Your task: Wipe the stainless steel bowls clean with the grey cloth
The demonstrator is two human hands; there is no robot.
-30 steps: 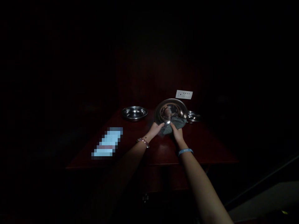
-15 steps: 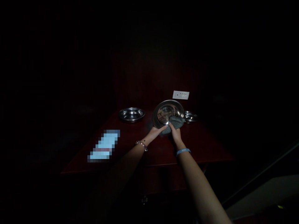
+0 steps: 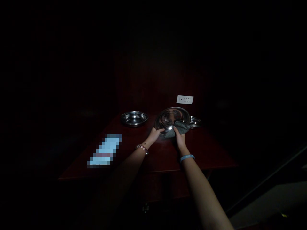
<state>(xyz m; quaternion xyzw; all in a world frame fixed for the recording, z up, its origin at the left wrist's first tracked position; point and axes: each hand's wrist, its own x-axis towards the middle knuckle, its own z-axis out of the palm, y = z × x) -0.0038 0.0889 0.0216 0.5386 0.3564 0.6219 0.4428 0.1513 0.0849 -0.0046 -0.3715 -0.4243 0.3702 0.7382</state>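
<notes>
The fingers of the left hand point(image 3: 153, 136) pinch the rim of the held bowl point(image 3: 166, 118), thumb on top. The fingers of the right hand point(image 3: 180, 139) grip a gray cloth point(image 3: 184, 127) and press it on the same bowl. Nearer than the fingers, beads point(image 3: 142, 148) go round the left wrist and a blue band point(image 3: 187, 157) goes round the right one. Below the fingers is a dark red table point(image 3: 165, 156). Off to the left of them lies a bright blue blurry thing point(image 3: 106, 150). The held bowl is just past the fingers, tipped up. Past them to the left sits a shiny bowl point(image 3: 134, 119). Past them to the right, partly hidden, is a little bowl point(image 3: 196, 122). Farthest off, above the fingers, is a white socket point(image 3: 184, 99).
</notes>
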